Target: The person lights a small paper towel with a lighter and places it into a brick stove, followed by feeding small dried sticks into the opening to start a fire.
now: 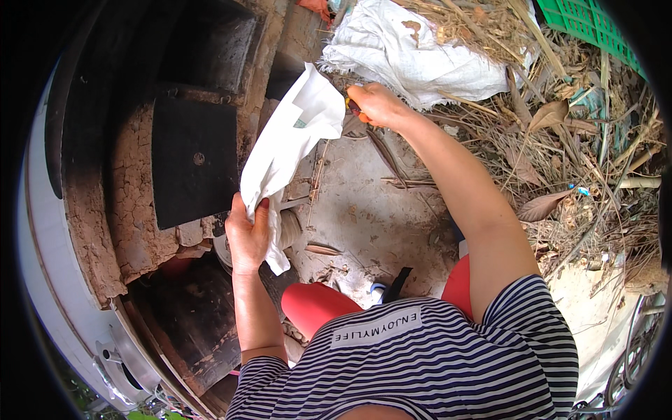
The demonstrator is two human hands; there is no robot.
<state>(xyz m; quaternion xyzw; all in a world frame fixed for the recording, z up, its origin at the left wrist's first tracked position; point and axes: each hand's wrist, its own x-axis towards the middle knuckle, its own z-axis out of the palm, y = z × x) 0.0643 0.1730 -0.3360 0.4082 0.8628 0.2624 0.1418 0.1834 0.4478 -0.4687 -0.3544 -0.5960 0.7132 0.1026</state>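
Observation:
My left hand point(247, 236) grips the lower end of a crumpled white sheet point(294, 131), which may be paper or thin plastic. The sheet slants up and to the right, and a small greenish print shows near its middle. Just beside its upper right edge, my right hand point(380, 105) is closed around a small yellow and dark red object point(354, 106), mostly hidden by the fingers. Left of the sheet stands a clay stove point(134, 194) with cracked walls and a square black plate point(194, 163) on its front.
Dry leaves and twigs point(525, 157) are heaped to the right. A white woven sack point(420, 58) lies at the top, near a green plastic basket point(593, 31). The concrete floor point(362, 184) has scattered debris. A dark opening point(210, 47) shows at the stove's upper part.

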